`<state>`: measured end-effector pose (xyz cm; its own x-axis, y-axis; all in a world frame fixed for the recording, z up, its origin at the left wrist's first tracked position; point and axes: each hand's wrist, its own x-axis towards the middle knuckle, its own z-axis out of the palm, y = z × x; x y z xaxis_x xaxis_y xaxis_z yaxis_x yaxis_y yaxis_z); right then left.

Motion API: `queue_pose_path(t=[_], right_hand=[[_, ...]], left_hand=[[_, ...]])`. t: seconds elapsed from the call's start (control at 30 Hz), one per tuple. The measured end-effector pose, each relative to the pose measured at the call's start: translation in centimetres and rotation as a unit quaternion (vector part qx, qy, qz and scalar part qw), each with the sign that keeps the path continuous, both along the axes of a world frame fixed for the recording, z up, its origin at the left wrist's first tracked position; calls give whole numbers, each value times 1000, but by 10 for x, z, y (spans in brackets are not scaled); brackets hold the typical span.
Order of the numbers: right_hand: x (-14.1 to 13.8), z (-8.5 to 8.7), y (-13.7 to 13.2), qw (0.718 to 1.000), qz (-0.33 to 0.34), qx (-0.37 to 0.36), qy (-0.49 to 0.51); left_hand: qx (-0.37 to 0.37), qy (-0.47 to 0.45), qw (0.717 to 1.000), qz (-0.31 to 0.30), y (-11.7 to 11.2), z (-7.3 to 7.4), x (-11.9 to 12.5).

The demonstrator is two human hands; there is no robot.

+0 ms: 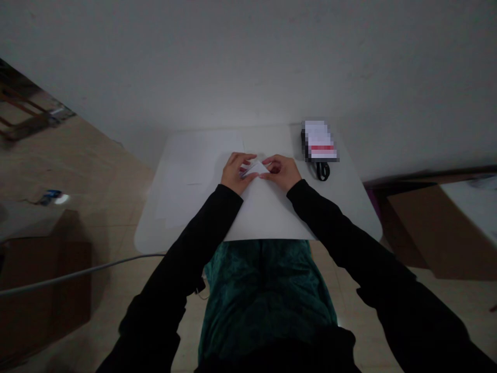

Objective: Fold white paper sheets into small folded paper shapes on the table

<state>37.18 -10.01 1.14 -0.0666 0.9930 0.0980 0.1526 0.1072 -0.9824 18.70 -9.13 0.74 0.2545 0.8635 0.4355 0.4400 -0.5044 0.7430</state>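
Between my two hands, just above the white table [298, 210], is a small piece of folded white paper [257, 168] with a pointed top. My left hand [236, 171] pinches its left side, thumb at the lower edge and fingers behind. The right side is gripped by my right hand [284, 172], its thumb meeting the lower edge close to the left thumb. Both hands are closed on the paper, and some fingertips are hidden behind it. White paper sheets [194, 166] lie flat on the table to the left of my left hand.
A pixelated card with a red stripe [320, 140] and a black strap [322, 171] lie at the back right. The wall [233, 62] rises behind the table. Cardboard boxes [442, 228] stand on the right, another brown box [73, 280] on the left. A grey cable [97, 268] runs at left.
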Motion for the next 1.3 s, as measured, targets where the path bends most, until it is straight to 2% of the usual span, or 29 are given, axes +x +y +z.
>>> queue_pose_path(t=[0.1,0.2,0.27,0.57,0.73,0.9,1.03,1.17,1.3], right_hand=[[-1,-1,0,999,16,12,51],[-1,3,0,996,30,23,81],[-1,5,-1,994,36,21,97],[-3,9,-5,991,40,-36,123],[1,11,-2,989,-3,-27,146],[5,9,2,989,-19,-10,145],[8,7,2,989,-25,-5,144],[9,7,1,989,-10,-13,144],[7,5,0,987,-22,-32,158]], left_hand=[[-58,-64,996,26,0,1,2],[-149,-133,980,5,-2,3,5],[-176,-169,970,-1,-4,6,6],[-201,-184,962,0,-7,11,6],[-253,-242,936,-37,-5,10,5],[-286,-271,914,-95,-2,10,2],[-294,-272,908,-123,-2,13,1],[-280,-270,914,-114,-2,15,1],[-245,-257,933,-57,0,15,2]])
